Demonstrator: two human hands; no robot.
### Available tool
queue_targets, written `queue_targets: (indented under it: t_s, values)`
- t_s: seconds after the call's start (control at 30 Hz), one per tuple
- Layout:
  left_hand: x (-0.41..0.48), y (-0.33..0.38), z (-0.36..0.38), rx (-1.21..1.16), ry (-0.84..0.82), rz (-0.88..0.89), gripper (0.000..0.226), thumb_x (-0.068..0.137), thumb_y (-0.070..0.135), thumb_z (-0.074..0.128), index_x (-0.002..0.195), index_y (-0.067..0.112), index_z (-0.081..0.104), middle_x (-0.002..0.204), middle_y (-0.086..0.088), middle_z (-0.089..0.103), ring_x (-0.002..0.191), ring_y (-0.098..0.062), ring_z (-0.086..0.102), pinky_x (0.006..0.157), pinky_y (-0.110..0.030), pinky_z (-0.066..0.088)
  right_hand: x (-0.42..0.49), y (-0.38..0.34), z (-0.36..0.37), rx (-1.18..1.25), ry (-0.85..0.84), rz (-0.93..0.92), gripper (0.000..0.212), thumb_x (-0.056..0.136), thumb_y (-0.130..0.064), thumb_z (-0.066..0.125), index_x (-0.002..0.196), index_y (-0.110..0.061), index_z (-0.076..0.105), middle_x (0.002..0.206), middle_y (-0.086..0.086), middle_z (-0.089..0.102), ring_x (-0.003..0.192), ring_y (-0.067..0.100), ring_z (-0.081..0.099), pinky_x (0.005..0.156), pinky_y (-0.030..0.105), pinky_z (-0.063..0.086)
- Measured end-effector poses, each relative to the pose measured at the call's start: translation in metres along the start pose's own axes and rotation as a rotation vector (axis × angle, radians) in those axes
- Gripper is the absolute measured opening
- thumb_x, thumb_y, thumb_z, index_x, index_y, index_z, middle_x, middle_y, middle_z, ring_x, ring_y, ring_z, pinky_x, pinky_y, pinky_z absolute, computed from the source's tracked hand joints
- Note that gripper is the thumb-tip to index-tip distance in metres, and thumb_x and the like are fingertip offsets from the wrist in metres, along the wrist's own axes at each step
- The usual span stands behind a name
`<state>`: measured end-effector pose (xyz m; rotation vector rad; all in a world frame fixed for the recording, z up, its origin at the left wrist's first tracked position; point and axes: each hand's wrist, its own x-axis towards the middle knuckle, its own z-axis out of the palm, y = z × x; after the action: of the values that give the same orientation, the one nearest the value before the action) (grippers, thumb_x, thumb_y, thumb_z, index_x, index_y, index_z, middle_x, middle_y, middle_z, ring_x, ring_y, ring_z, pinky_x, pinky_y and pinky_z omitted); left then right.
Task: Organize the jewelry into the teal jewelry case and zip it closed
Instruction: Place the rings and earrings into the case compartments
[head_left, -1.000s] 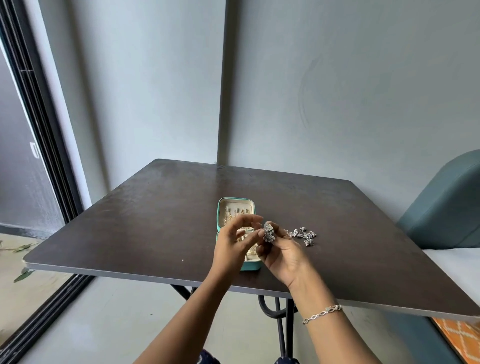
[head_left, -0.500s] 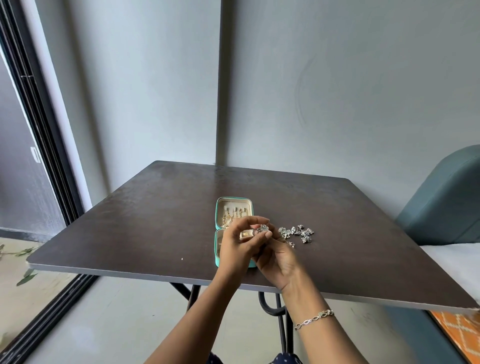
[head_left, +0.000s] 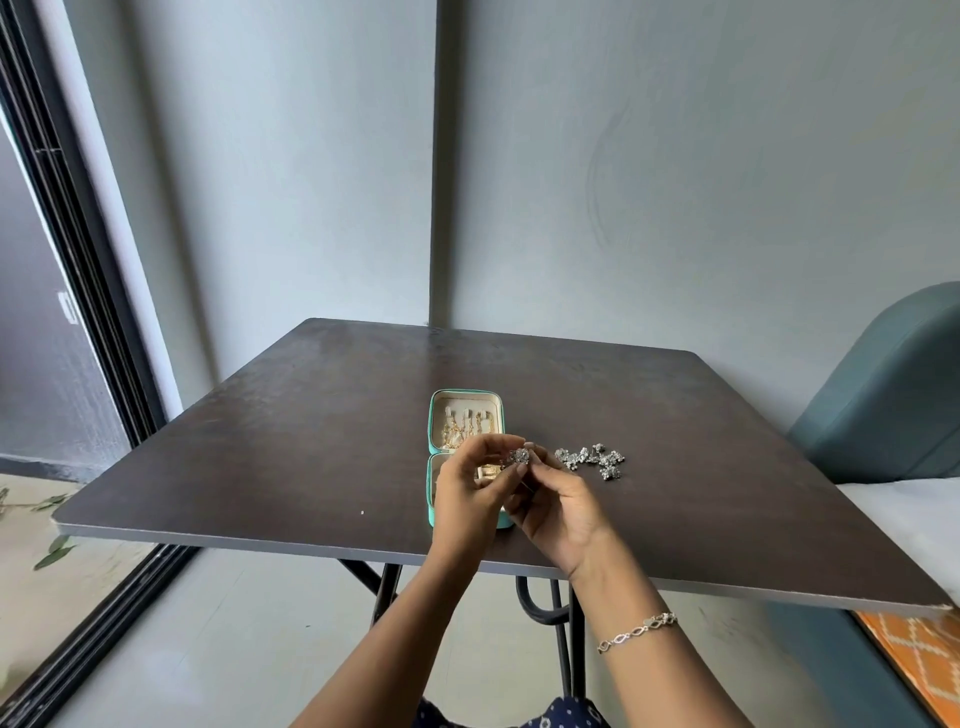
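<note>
one silver piece (head_left: 518, 457) pinched in left hand (head_left: 470, 486) and right hand (head_left: 558, 504) over open case (head_left: 465, 397) by table's (head_left: 260, 457) front edge, likely steadied for seating; pile (head_left: 592, 460) alongside.

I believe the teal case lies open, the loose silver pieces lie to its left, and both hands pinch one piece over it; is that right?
Not quite: the head view shows the loose silver pieces to the right of the teal case, not its left. The rest holds.
</note>
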<state>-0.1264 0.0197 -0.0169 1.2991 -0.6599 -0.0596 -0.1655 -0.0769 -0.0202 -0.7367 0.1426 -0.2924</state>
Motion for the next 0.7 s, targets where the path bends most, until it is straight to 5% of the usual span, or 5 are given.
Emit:
queue_targets:
  t_s: [0.1, 0.23, 0.5, 0.7]
  values:
    - [-0.001, 0.002, 0.000, 0.014, 0.031, -0.001, 0.017, 0.077, -0.004, 0.067, 0.085, 0.011, 0.069, 0.080, -0.001, 0.070, 0.077, -0.008, 0.063, 0.070, -0.018, 0.049, -0.003, -0.003, 0.005, -0.050, 0.048, 0.011, 0.009, 0.061, -0.008, 0.069, 0.058, -0.017, 0.069, 0.059, 0.002, 0.065, 0.050, 0.011, 0.060, 0.045, 0.017, 0.044]
    - [-0.002, 0.006, 0.000, -0.022, 0.054, -0.011, 0.022, 0.076, -0.007, 0.066, 0.080, 0.014, 0.069, 0.072, 0.005, 0.069, 0.071, -0.004, 0.061, 0.066, -0.016, 0.048, -0.004, -0.006, 0.006, -0.120, 0.095, 0.007, 0.021, 0.085, -0.001, 0.047, 0.074, -0.013, 0.060, 0.056, 0.001, 0.061, 0.047, 0.010, 0.056, 0.042, 0.016, 0.041]
    - [-0.003, 0.007, 0.001, -0.192, 0.045, -0.159, 0.028, 0.080, -0.011, 0.059, 0.087, 0.013, 0.069, 0.080, -0.006, 0.068, 0.078, -0.015, 0.059, 0.069, -0.019, 0.051, -0.005, -0.012, 0.001, -0.286, 0.140, -0.032, 0.018, 0.089, -0.003, 0.048, 0.080, -0.010, 0.062, 0.056, -0.002, 0.062, 0.046, 0.007, 0.055, 0.042, 0.016, 0.040]
    - [0.001, 0.004, -0.006, -0.240, 0.041, -0.257, 0.024, 0.084, -0.010, 0.054, 0.090, 0.009, 0.068, 0.075, -0.011, 0.061, 0.057, -0.009, 0.060, 0.056, -0.021, 0.051, 0.007, -0.039, -0.036, -0.425, 0.412, -0.252, 0.018, 0.089, -0.004, 0.052, 0.076, -0.011, 0.062, 0.048, -0.007, 0.060, 0.042, 0.001, 0.053, 0.041, 0.012, 0.039]
